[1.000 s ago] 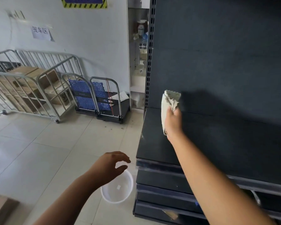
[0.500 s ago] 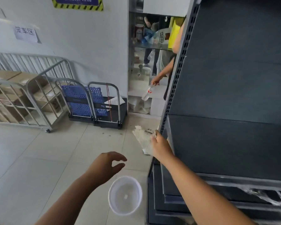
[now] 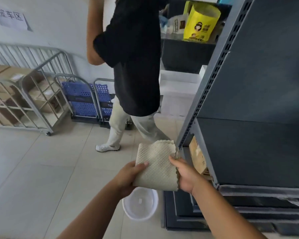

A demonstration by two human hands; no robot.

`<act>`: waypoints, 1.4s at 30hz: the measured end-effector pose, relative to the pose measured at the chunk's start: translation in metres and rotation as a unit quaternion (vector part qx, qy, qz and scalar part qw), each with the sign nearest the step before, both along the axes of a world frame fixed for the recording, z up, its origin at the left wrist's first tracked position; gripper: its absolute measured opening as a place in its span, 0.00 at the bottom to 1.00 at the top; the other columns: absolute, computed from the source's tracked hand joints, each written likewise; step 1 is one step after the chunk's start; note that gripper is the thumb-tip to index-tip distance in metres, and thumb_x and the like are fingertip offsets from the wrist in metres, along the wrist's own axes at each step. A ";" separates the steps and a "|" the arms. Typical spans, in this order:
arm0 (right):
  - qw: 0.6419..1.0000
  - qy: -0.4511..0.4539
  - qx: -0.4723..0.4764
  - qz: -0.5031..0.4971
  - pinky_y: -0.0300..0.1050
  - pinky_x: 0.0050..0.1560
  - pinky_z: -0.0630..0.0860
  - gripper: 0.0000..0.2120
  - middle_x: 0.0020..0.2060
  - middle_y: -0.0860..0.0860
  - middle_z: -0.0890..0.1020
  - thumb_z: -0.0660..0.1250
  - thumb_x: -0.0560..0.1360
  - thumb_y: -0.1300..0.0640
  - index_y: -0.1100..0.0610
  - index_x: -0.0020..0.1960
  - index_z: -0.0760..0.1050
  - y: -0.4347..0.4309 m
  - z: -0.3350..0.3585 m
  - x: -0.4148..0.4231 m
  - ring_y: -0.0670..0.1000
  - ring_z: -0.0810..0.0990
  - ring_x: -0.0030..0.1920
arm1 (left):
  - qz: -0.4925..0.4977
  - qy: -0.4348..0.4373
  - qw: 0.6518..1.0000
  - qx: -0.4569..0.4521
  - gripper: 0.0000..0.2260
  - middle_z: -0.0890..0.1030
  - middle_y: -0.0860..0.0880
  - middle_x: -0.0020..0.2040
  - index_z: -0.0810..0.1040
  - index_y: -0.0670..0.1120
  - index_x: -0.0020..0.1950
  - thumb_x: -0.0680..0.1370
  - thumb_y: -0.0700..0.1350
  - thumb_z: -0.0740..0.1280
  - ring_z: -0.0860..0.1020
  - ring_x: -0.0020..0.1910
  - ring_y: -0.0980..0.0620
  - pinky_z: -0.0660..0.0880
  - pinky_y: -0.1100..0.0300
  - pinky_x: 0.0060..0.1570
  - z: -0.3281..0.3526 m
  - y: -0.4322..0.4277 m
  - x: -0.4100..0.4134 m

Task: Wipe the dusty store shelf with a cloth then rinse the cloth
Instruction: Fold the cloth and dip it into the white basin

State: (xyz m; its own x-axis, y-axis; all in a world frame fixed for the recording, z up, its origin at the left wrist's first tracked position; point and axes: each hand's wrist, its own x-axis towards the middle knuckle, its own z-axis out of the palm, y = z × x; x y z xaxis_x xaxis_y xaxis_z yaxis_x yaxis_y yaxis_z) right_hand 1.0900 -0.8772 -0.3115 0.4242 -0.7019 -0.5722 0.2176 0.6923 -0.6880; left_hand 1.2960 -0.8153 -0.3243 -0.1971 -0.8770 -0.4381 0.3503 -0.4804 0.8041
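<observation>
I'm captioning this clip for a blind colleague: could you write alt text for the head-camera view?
Both hands, left hand and right hand, hold a folded beige waffle-textured cloth above a round white plastic basin on the tiled floor, beside a dark grey metal store shelf. A passer-by in a black shirt walks just ahead.

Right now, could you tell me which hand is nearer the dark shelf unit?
Right. The right hand grips the cloth edge beside the shelf unit; the left hand holds the far edge.
</observation>
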 end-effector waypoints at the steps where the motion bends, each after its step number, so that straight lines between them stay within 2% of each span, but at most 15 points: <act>1: 1.000 0.022 -0.011 0.005 0.55 0.50 0.80 0.14 0.53 0.57 0.84 0.68 0.74 0.58 0.57 0.59 0.77 0.002 -0.008 -0.003 0.57 0.83 0.54 | 0.018 -0.028 0.999 -0.007 0.19 0.81 0.39 0.59 0.78 0.42 0.59 0.72 0.50 0.72 0.79 0.58 0.40 0.79 0.45 0.53 -0.006 0.001 -0.004; 4: 0.990 0.128 -0.053 0.035 0.56 0.54 0.80 0.22 0.52 0.53 0.85 0.73 0.69 0.62 0.55 0.61 0.73 0.004 -0.032 -0.011 0.54 0.83 0.52 | 0.086 -0.107 0.991 0.001 0.20 0.82 0.41 0.53 0.77 0.44 0.54 0.67 0.50 0.75 0.82 0.49 0.45 0.79 0.49 0.44 -0.022 -0.002 -0.011; 7: 0.980 0.175 -0.089 0.029 0.58 0.56 0.79 0.22 0.53 0.52 0.84 0.74 0.68 0.63 0.50 0.59 0.74 -0.002 -0.063 -0.011 0.53 0.83 0.53 | 0.112 -0.151 0.982 0.014 0.16 0.83 0.46 0.45 0.77 0.48 0.48 0.66 0.52 0.75 0.81 0.43 0.49 0.76 0.53 0.37 -0.050 -0.006 -0.012; 9: 0.975 0.193 -0.110 0.010 0.58 0.55 0.80 0.20 0.51 0.51 0.85 0.73 0.69 0.64 0.48 0.56 0.76 -0.007 -0.091 -0.007 0.52 0.83 0.51 | 0.122 -0.136 0.983 0.034 0.14 0.84 0.46 0.45 0.78 0.49 0.48 0.67 0.51 0.75 0.81 0.44 0.48 0.76 0.54 0.38 -0.080 -0.009 -0.009; 12: 0.966 0.229 -0.120 0.004 0.57 0.52 0.81 0.15 0.48 0.50 0.86 0.72 0.70 0.61 0.47 0.53 0.78 -0.016 -0.148 0.001 0.50 0.84 0.48 | 0.124 -0.115 0.983 0.073 0.15 0.84 0.45 0.50 0.79 0.52 0.54 0.68 0.47 0.73 0.82 0.48 0.45 0.78 0.53 0.41 -0.140 -0.016 0.000; 14: 0.957 0.263 -0.123 0.012 0.56 0.52 0.81 0.14 0.47 0.49 0.85 0.71 0.71 0.58 0.47 0.55 0.77 -0.020 -0.198 0.008 0.49 0.84 0.48 | 0.108 -0.111 0.983 0.097 0.19 0.84 0.46 0.52 0.78 0.55 0.57 0.67 0.43 0.70 0.82 0.50 0.45 0.79 0.52 0.41 -0.191 -0.018 0.008; 16: 0.950 0.290 -0.113 0.021 0.55 0.53 0.81 0.16 0.47 0.48 0.85 0.69 0.71 0.60 0.46 0.56 0.76 -0.021 -0.248 0.014 0.48 0.84 0.48 | 0.081 -0.112 0.983 0.119 0.23 0.84 0.49 0.52 0.77 0.58 0.59 0.66 0.40 0.67 0.82 0.49 0.48 0.78 0.52 0.41 -0.239 -0.022 0.014; 20: 0.932 0.343 -0.106 0.048 0.49 0.49 0.81 0.23 0.44 0.47 0.84 0.64 0.69 0.69 0.39 0.48 0.76 -0.019 -0.382 0.030 0.47 0.83 0.46 | 0.065 -0.126 0.978 0.152 0.24 0.85 0.50 0.48 0.79 0.60 0.56 0.64 0.39 0.65 0.82 0.45 0.49 0.78 0.55 0.37 -0.366 -0.029 0.025; 23: 0.915 0.391 -0.095 0.042 0.56 0.47 0.81 0.14 0.42 0.50 0.84 0.66 0.69 0.64 0.47 0.48 0.77 -0.016 -0.483 0.041 0.53 0.83 0.44 | 0.078 -0.142 0.970 0.182 0.20 0.85 0.49 0.44 0.82 0.55 0.52 0.66 0.36 0.65 0.81 0.44 0.47 0.77 0.52 0.40 -0.465 -0.036 0.038; 26: 0.895 0.435 -0.094 0.031 0.51 0.42 0.79 0.08 0.38 0.50 0.83 0.69 0.68 0.60 0.52 0.47 0.77 -0.021 -0.574 0.048 0.54 0.82 0.40 | 0.079 -0.155 0.965 0.195 0.16 0.84 0.47 0.43 0.82 0.48 0.50 0.69 0.32 0.67 0.80 0.43 0.46 0.77 0.48 0.45 -0.561 -0.047 0.045; 28: 0.882 0.460 -0.100 0.021 0.46 0.38 0.75 0.07 0.36 0.49 0.82 0.70 0.68 0.60 0.53 0.45 0.77 -0.028 -0.633 0.049 0.54 0.80 0.38 | 0.085 -0.163 0.962 0.204 0.13 0.82 0.46 0.42 0.82 0.45 0.48 0.69 0.31 0.68 0.80 0.42 0.47 0.78 0.48 0.47 -0.620 -0.055 0.046; 32: 0.873 0.474 -0.103 0.048 0.43 0.39 0.73 0.06 0.39 0.48 0.81 0.69 0.70 0.59 0.53 0.46 0.77 -0.046 -0.746 0.049 0.52 0.80 0.41 | 0.089 -0.169 0.955 0.226 0.12 0.80 0.44 0.43 0.81 0.41 0.48 0.70 0.30 0.63 0.78 0.43 0.47 0.79 0.47 0.50 -0.734 -0.073 0.043; 36: 0.865 0.487 -0.099 0.070 0.42 0.36 0.70 0.07 0.41 0.55 0.82 0.67 0.71 0.60 0.58 0.49 0.76 -0.057 -0.849 0.047 0.57 0.80 0.42 | 0.110 -0.232 0.936 0.243 0.14 0.80 0.44 0.46 0.81 0.44 0.46 0.69 0.30 0.60 0.78 0.47 0.43 0.77 0.43 0.55 -0.839 -0.087 0.032; 39: 0.858 0.500 -0.092 0.080 0.44 0.34 0.67 0.02 0.36 0.53 0.79 0.65 0.71 0.62 0.57 0.41 0.73 -0.061 -0.889 0.053 0.57 0.77 0.38 | 0.113 -0.293 0.917 0.246 0.15 0.81 0.46 0.46 0.80 0.46 0.48 0.69 0.32 0.60 0.77 0.47 0.46 0.78 0.50 0.48 -0.885 -0.090 0.027; 42: 0.846 0.515 -0.105 0.092 0.44 0.34 0.64 0.14 0.29 0.47 0.72 0.65 0.71 0.63 0.52 0.31 0.64 -0.063 -0.926 0.056 0.53 0.72 0.34 | 0.112 -0.326 0.907 0.242 0.15 0.81 0.48 0.45 0.79 0.47 0.50 0.70 0.34 0.60 0.77 0.44 0.48 0.75 0.54 0.41 -0.923 -0.092 0.024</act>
State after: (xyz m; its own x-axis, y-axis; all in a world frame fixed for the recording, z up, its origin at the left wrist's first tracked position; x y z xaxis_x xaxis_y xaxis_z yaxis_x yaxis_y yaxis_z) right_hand 1.1457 -0.9400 -1.2380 -0.1106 -0.8109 -0.5747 -0.6703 0.4878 -0.5593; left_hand 1.3201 -0.9075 -1.2476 0.4023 -0.5365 -0.7418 0.0083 -0.8081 0.5890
